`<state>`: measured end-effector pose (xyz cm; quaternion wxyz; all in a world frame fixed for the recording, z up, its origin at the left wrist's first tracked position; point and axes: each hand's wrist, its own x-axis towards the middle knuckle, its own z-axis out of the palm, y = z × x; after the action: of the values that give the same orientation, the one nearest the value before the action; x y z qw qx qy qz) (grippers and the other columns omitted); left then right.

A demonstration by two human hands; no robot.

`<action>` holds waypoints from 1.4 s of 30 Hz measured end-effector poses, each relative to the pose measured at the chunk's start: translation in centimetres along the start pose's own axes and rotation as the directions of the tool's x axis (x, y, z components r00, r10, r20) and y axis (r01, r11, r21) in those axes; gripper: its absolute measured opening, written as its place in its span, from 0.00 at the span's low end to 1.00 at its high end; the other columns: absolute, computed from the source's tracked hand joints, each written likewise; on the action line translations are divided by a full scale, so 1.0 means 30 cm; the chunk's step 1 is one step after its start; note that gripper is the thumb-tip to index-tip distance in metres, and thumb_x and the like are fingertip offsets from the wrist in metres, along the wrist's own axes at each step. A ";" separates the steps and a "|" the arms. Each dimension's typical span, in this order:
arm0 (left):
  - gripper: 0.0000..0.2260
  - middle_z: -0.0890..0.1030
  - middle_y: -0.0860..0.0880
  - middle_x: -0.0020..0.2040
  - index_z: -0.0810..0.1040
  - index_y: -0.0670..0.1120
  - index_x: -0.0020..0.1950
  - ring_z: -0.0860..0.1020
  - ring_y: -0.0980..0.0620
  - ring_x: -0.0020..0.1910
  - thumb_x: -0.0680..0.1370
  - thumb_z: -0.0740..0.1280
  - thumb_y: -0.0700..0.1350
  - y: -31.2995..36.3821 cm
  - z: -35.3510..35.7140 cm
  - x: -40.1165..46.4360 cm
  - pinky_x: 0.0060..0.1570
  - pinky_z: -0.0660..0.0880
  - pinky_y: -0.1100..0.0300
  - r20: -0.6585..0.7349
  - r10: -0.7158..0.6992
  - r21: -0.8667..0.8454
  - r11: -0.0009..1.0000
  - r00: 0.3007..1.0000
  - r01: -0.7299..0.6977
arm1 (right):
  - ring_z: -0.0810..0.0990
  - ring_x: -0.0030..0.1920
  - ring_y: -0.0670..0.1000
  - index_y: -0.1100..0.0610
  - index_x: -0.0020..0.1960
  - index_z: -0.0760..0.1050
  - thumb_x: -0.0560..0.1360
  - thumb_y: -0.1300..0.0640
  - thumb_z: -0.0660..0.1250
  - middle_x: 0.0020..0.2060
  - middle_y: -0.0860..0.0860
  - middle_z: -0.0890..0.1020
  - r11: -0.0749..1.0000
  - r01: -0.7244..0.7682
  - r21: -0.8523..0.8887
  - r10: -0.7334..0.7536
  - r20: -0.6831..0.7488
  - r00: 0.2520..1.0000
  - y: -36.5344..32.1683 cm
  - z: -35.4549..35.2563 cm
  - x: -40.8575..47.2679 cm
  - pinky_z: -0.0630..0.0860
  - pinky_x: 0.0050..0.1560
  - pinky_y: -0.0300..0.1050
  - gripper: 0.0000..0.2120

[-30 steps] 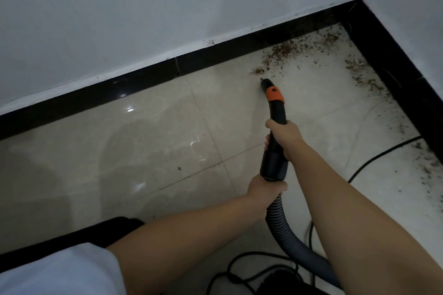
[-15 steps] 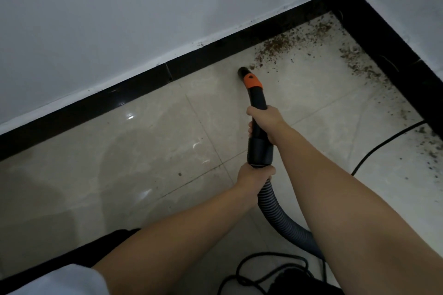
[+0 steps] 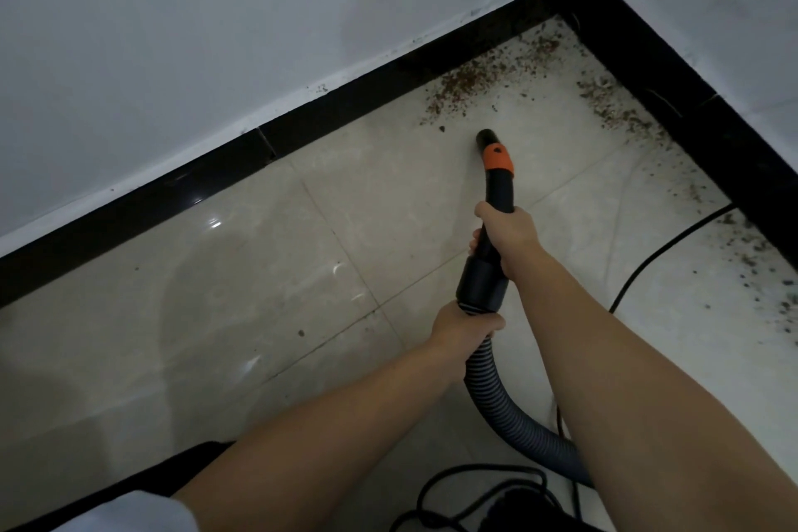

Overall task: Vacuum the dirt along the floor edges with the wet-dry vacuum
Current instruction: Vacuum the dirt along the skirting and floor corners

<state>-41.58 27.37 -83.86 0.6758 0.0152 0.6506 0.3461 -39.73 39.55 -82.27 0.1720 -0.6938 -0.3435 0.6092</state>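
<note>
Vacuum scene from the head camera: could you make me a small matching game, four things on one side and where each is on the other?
Things:
1. nozzle tip
2. left hand
3. right hand
4. brown dirt

Places:
A. grips the black tube below the orange band
B. along the black skirting near the corner
C. on the tile just short of the dirt
D. grips where the ribbed hose meets the cuff

Pairs: 1-C, 2-D, 3-A, 4-B

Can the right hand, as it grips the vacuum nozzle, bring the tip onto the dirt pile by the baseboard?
Probably yes. The right hand grips the nozzle, whose tip sits just short of the dirt pile, with only bare tile between. The left hand holds the hose, which looks slack.
</note>
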 end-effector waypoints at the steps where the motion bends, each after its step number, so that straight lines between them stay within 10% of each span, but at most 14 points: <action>1: 0.07 0.74 0.46 0.33 0.73 0.44 0.38 0.72 0.51 0.32 0.72 0.69 0.35 0.007 0.005 0.003 0.34 0.70 0.61 0.003 0.002 -0.003 1.000 1.000 -0.002 | 0.72 0.27 0.53 0.59 0.53 0.68 0.74 0.61 0.65 0.30 0.55 0.73 1.000 -0.002 0.005 0.002 0.005 1.000 -0.010 -0.005 0.004 0.74 0.30 0.45 0.09; 42: 0.08 0.73 0.47 0.32 0.72 0.44 0.36 0.72 0.51 0.32 0.71 0.69 0.35 0.121 -0.063 0.086 0.35 0.70 0.61 -0.057 0.008 -0.131 0.991 0.998 -0.016 | 0.72 0.26 0.52 0.60 0.52 0.68 0.74 0.61 0.65 0.30 0.55 0.73 0.991 0.057 -0.118 -0.038 0.158 0.987 -0.128 0.166 0.081 0.74 0.28 0.42 0.09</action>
<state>-45.11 30.58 -84.67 0.6547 -0.0350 0.6450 0.3925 -45.50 43.01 -82.51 0.1163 -0.6449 -0.4088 0.6352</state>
